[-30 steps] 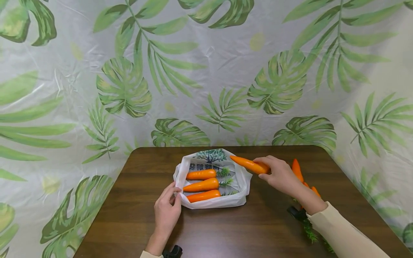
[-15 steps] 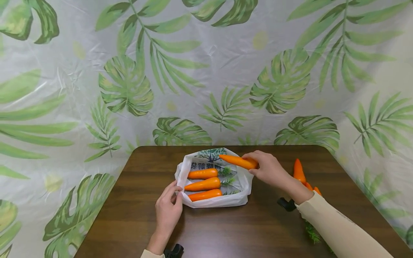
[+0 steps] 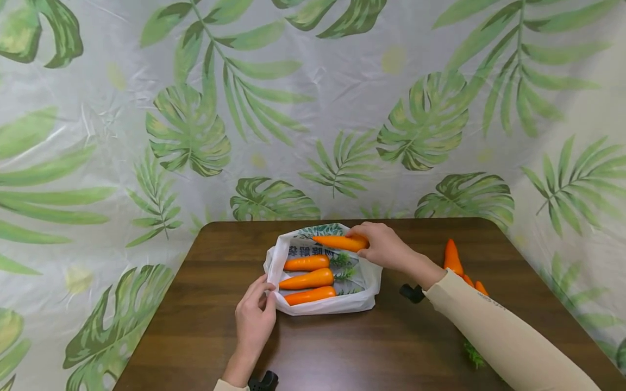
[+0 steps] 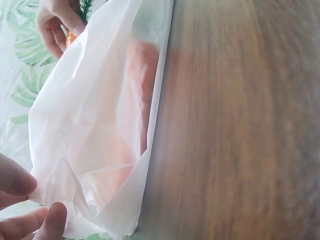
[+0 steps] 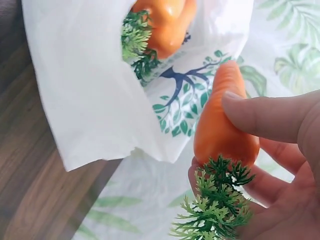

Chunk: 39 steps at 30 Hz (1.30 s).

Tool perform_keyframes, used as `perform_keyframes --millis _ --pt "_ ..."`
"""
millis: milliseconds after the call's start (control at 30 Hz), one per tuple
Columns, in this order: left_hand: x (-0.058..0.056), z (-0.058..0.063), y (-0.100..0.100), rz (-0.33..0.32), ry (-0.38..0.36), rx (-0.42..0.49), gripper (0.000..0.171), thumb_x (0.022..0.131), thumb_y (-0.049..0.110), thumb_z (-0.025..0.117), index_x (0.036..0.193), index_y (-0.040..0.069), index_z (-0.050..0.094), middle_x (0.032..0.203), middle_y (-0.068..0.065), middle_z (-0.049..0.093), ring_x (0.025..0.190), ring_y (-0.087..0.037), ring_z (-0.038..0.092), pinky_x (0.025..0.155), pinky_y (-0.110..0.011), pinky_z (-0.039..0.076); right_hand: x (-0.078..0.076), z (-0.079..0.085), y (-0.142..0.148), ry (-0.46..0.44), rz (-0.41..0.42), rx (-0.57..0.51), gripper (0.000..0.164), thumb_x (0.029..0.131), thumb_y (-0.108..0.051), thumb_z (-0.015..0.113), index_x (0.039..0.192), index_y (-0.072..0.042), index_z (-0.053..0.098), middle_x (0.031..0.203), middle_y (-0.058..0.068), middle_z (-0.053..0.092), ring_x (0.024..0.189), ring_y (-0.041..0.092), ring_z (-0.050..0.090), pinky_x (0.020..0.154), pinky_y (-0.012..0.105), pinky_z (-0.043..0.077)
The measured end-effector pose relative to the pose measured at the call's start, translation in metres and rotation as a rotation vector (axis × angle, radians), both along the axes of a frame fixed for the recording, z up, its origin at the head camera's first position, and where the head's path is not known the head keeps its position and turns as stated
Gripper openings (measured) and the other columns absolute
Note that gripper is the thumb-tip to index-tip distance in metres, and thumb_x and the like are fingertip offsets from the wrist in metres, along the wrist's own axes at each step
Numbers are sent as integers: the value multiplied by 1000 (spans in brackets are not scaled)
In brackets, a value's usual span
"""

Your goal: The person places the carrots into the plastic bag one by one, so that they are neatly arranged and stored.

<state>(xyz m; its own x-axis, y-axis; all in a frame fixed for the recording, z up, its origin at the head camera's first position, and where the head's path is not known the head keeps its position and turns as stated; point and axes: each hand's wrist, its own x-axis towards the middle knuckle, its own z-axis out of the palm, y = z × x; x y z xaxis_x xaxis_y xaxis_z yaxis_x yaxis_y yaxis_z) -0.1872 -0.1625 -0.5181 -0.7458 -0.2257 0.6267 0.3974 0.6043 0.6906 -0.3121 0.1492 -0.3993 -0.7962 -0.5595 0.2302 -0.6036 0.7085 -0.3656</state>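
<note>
My right hand [image 3: 379, 244] grips an orange carrot [image 3: 337, 242] by its thick end, over the far part of a white plastic bag [image 3: 337, 308]. In the right wrist view, thumb and fingers wrap the carrot [image 5: 225, 130], and its green leafy top [image 5: 215, 200] hangs toward the palm. My left hand [image 3: 255, 312] pinches the bag's left edge; the left wrist view shows its fingertips at the crumpled film [image 4: 95, 150]. Three carrots lie side by side inside the open bag, the middle one [image 3: 308, 279] among them, tips left and green tops right.
More carrots [image 3: 452, 258] lie on the right of the brown wooden table [image 3: 342, 347], partly hidden by my right sleeve [image 3: 494, 320]. A leaf-patterned sheet [image 3: 342, 108] hangs behind the table's far edge. Green tops [image 3: 473, 354] show below the sleeve.
My right hand has moved left with the carrot, from the bag's right side to over its far part, and the carrot has levelled out. The left hand stays at the bag's edge.
</note>
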Motion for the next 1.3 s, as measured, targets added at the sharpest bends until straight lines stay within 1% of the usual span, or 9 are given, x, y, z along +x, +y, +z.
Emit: perform_keyframes --millis 133,300,533,633,867,967,1200,1300 --pt "-2 0 -1 6 2 0 12 85 -4 72 93 6 72 126 -12 67 108 -30 68 76 -38 61 -10 2 -11 -2 24 35 44 81 -7 84 122 -16 70 113 2 67 91 20 59 81 40 54" --pt "-3 0 -2 11 -8 11 13 85 -4 71 93 6 72 126 -12 67 109 -30 67 76 -39 61 -23 3 -23 -33 53 85 44 82 -4 82 123 -15 71 116 2 67 95 21 61 84 41 55" --pt "-2 2 -4 8 -20 20 12 86 -4 71 93 5 72 127 -12 66 110 -31 66 77 -43 60 -35 1 -43 -80 86 117 46 82 -2 81 125 -14 71 118 1 67 102 22 63 87 41 56" --pt "-1 2 -4 11 -26 21 12 86 -5 71 93 5 72 127 -12 66 111 -31 66 77 -44 60 -40 -3 -52 -99 103 126 46 82 -2 80 125 -14 71 120 2 68 106 23 63 90 41 56" --pt "0 1 -4 19 -32 18 11 86 -4 71 93 5 72 128 -11 66 111 -29 66 77 -40 61 -49 -11 -73 -140 126 135 49 83 -2 80 128 -16 69 124 1 67 110 22 62 93 40 54" --pt "0 1 -3 19 -24 15 11 86 -4 71 93 5 72 127 -12 67 110 -29 67 77 -39 61 -53 -18 -79 -150 133 145 49 83 -1 78 128 -17 69 124 -2 67 112 20 61 96 39 52" --pt "-2 -1 -3 22 0 -5 12 85 -5 71 92 5 72 125 -13 68 108 -29 67 75 -39 61 -63 -33 -86 -176 134 157 49 84 0 74 128 -22 69 125 -4 66 113 18 60 96 37 52" --pt "-3 -2 -3 20 -4 -11 13 86 -5 71 91 6 71 123 -11 68 108 -28 68 76 -39 61 -67 -37 -87 -168 122 181 50 84 0 72 128 -23 69 126 -5 66 115 18 59 97 36 51"
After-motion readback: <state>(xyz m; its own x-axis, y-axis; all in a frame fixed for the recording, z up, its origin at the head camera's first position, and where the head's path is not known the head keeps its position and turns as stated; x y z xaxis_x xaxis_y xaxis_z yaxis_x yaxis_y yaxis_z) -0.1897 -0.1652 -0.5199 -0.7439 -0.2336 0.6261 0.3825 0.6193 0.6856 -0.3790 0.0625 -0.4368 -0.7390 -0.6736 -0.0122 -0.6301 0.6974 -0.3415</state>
